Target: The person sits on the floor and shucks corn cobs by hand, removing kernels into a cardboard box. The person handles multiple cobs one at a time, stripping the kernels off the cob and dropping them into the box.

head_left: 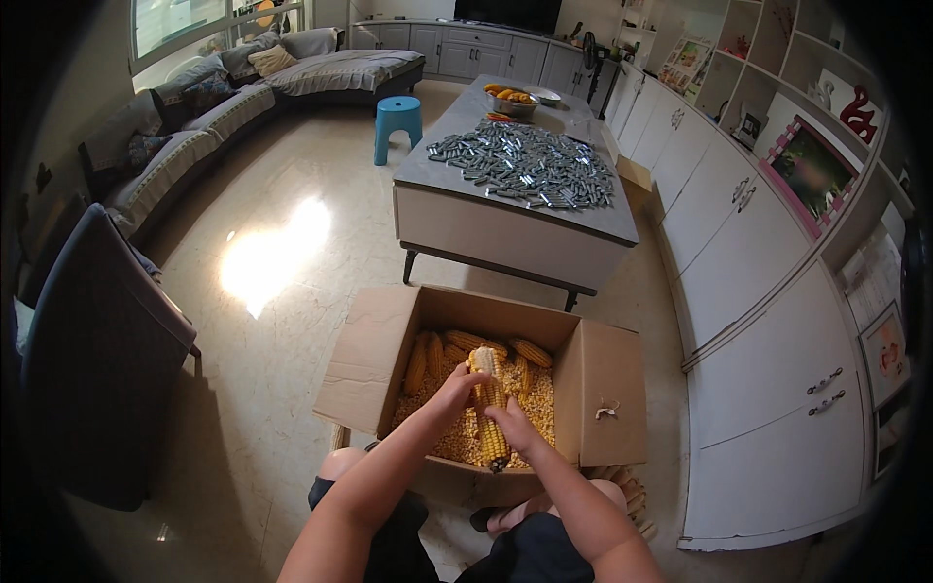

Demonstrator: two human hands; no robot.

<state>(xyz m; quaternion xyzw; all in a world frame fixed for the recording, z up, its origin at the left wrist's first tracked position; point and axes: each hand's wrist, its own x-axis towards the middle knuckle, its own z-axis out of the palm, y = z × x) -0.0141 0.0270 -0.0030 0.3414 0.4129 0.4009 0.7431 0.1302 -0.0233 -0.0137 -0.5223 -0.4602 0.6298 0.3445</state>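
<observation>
An ear of corn (491,432) is held over the open cardboard box (610,374), its dark end toward me. Pale bare cob shows at its far end, where kernels are gone, and yellow rows remain on the rest. My left hand (457,389) is closed round the upper part from the left. Lower down on the right side, my right hand (515,432) grips the same ear, thumb lying along the kernels. Loose yellow kernels (540,413) cover the box floor. Several unshelled ears (416,364) lie along its far and left walls.
Bare cobs (634,500) lie on the floor right of the box. A grey-topped table (418,175) beyond carries many small metallic cylinders (530,160) and a bowl of corn (512,105). A blue stool (397,126), grey chair (107,360) and white cabinets (777,418) stand around.
</observation>
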